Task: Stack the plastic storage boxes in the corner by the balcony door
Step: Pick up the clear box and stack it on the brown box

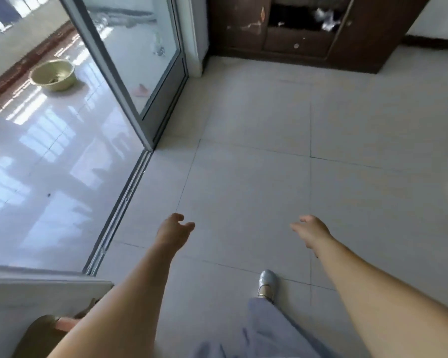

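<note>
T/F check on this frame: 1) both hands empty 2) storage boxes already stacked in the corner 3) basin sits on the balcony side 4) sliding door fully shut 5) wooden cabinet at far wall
1. Left hand and right hand hold nothing: true.
2. Boxes are stacked in the corner: false, no boxes show and the floor by the door is bare.
3. The basin sits beyond the door track: true.
4. The glass door is fully shut: false, the near part of the opening is open.
5. A dark wooden cabinet stands at the far wall: true.
</note>
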Motion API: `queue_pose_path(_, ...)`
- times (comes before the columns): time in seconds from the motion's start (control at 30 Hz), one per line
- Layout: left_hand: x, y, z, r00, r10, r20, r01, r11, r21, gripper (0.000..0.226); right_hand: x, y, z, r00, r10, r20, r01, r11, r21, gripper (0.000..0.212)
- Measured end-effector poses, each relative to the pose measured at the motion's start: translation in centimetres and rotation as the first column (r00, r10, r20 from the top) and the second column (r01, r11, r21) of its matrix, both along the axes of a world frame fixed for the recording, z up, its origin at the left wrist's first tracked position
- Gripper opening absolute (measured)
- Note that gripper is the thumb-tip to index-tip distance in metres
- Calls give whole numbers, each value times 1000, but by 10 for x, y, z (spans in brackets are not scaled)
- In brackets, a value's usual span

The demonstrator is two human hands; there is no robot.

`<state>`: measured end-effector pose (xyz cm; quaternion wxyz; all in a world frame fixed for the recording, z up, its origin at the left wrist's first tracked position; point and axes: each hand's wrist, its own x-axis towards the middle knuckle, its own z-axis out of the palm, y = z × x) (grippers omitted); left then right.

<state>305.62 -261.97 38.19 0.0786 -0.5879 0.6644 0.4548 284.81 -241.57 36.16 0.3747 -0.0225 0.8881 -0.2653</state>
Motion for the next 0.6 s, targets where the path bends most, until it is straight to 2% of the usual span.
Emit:
queue_pose_path(0.23, -231, 28, 19, 969, -215, -123, 219, 975, 22, 51, -154, 51, 12, 999, 33, -40, -30, 997, 76, 53)
queue_pose_path(0.33, -323, 42, 27, 927, -348, -136, 355, 934, 28, 53, -222, 74, 16, 996, -61, -65, 65, 995, 73, 51)
queue_pose_path(0.6, -535, 26, 13, 848, -520, -98, 522, 853, -8, 53, -384, 120, 4, 936, -344, -81, 348, 936, 51, 52)
